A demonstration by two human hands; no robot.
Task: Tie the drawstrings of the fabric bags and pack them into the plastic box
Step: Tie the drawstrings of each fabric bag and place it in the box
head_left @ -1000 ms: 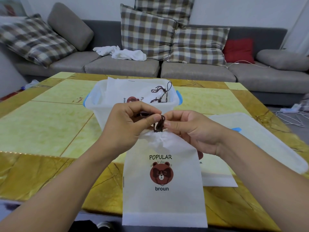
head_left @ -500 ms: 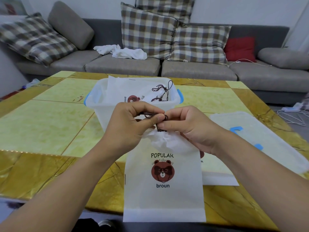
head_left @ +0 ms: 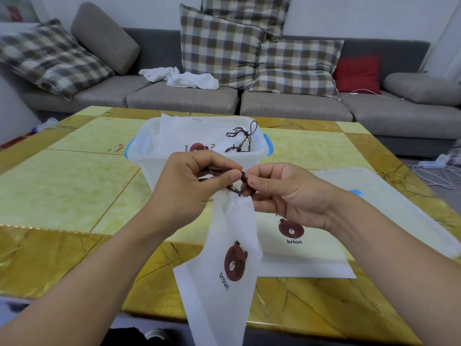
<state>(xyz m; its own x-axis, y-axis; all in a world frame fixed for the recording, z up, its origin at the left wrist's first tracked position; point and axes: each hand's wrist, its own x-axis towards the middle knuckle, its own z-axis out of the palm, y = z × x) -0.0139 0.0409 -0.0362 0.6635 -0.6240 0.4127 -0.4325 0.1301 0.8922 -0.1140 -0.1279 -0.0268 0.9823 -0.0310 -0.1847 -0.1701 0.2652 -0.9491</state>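
From the head camera, a translucent white plastic box with blue handles (head_left: 159, 166) stands on a yellow and gold marble-patterned table (head_left: 62, 191). Just in front of the box, the left hand (head_left: 189, 193) and the right hand (head_left: 287, 193) meet, each pinching between thumb and curled fingers part of the dark brown drawstring (head_left: 240, 184) at the gathered neck of a white fabric bag printed with a brown bear and the word "broun" (head_left: 224, 283). That bag hangs from the cord, twisted, its lower edge reaching past the table's near edge. Inside the box lie more white bags with tied brown cords (head_left: 239, 139). To the right of the box, a second flat white bear-print bag (head_left: 299, 250) lies on the table, partly under the right hand, beside the box's clear lid with blue clips (head_left: 389, 203). Beyond the box stands a grey sofa with checked cushions (head_left: 224, 46).
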